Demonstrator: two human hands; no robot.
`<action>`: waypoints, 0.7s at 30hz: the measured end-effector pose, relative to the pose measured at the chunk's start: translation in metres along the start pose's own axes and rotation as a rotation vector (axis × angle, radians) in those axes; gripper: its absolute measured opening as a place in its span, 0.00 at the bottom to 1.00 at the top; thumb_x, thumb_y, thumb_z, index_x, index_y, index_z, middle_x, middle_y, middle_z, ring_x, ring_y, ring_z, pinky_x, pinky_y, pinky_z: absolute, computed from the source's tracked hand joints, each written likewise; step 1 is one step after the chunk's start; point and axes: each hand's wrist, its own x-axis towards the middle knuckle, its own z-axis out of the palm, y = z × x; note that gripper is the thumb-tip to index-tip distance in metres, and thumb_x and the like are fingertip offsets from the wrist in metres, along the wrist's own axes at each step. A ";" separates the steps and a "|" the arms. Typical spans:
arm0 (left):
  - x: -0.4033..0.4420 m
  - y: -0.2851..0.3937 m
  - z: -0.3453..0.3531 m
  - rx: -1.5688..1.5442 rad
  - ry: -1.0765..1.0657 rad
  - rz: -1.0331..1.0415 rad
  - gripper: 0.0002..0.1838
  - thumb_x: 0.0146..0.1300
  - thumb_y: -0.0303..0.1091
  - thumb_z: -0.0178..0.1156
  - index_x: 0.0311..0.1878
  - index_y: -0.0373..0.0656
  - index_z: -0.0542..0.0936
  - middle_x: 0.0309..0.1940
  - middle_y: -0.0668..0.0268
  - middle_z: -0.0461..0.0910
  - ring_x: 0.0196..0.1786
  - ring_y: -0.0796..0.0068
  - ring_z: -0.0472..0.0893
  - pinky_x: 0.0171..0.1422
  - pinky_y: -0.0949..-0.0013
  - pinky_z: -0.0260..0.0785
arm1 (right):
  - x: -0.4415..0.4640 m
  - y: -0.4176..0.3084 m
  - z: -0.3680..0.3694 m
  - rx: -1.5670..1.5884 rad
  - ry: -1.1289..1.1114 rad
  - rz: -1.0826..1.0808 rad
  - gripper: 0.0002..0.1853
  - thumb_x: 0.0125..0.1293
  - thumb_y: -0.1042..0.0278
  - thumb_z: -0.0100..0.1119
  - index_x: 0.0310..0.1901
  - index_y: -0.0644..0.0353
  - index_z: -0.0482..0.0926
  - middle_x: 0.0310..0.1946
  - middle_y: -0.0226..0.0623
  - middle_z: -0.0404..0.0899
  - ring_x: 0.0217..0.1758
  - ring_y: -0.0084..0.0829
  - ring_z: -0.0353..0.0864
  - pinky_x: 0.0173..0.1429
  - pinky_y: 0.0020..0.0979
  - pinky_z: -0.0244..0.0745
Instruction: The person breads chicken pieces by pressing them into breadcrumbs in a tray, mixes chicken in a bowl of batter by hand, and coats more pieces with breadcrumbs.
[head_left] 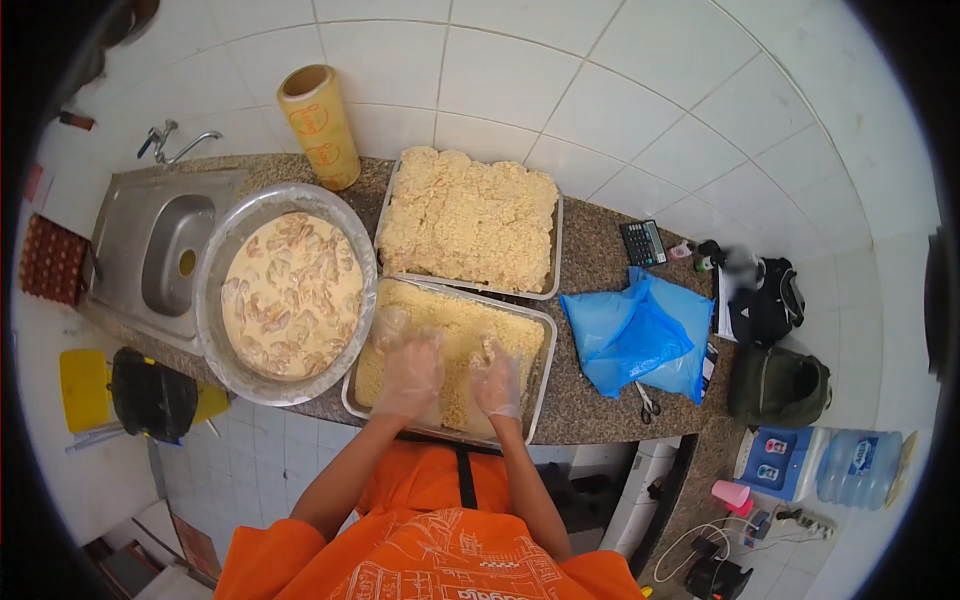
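Both hands wear clear plastic gloves and work over a metal tray of pale yellow breadcrumbs. My left hand lies palm down on the crumbs, its fingers stretched forward. A pale, wet-looking piece sits just beyond it, partly blurred. On the tray's right side, my right hand is curled, with crumbs stuck to its fingers; whatever it grips is hidden. Left of the tray, a large metal bowl holds raw chicken pieces in creamy batter. Behind, another tray is heaped with crumb-coated pieces.
A sink and tap are at left. A roll of plastic film stands by the wall. Blue plastic bags, scissors and a calculator lie at right, near a dark bag and water bottle.
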 end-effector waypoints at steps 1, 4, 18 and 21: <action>0.015 -0.006 0.023 -0.034 0.177 0.101 0.11 0.65 0.32 0.59 0.48 0.41 0.84 0.49 0.50 0.83 0.52 0.50 0.81 0.59 0.51 0.71 | 0.000 0.001 -0.006 0.038 -0.021 0.040 0.31 0.61 0.70 0.64 0.68 0.64 0.72 0.57 0.61 0.79 0.57 0.58 0.81 0.63 0.49 0.75; 0.062 0.002 0.058 0.019 0.439 0.302 0.12 0.68 0.35 0.59 0.51 0.44 0.84 0.49 0.56 0.81 0.53 0.53 0.78 0.59 0.48 0.68 | -0.005 -0.021 -0.032 0.059 -0.086 0.207 0.29 0.61 0.71 0.65 0.65 0.65 0.75 0.53 0.59 0.81 0.55 0.58 0.81 0.61 0.50 0.76; 0.109 0.011 0.099 0.183 0.415 0.542 0.13 0.67 0.41 0.66 0.52 0.51 0.82 0.42 0.60 0.75 0.46 0.58 0.75 0.48 0.51 0.62 | -0.036 0.024 -0.017 0.330 0.093 0.412 0.18 0.63 0.78 0.60 0.56 0.62 0.84 0.49 0.46 0.86 0.51 0.41 0.86 0.58 0.35 0.79; 0.101 0.027 0.106 0.126 0.437 0.548 0.13 0.64 0.41 0.68 0.50 0.52 0.81 0.42 0.61 0.75 0.44 0.56 0.75 0.48 0.50 0.62 | -0.026 0.021 -0.032 0.276 0.076 0.422 0.16 0.65 0.76 0.61 0.54 0.61 0.84 0.47 0.47 0.86 0.52 0.43 0.86 0.58 0.37 0.79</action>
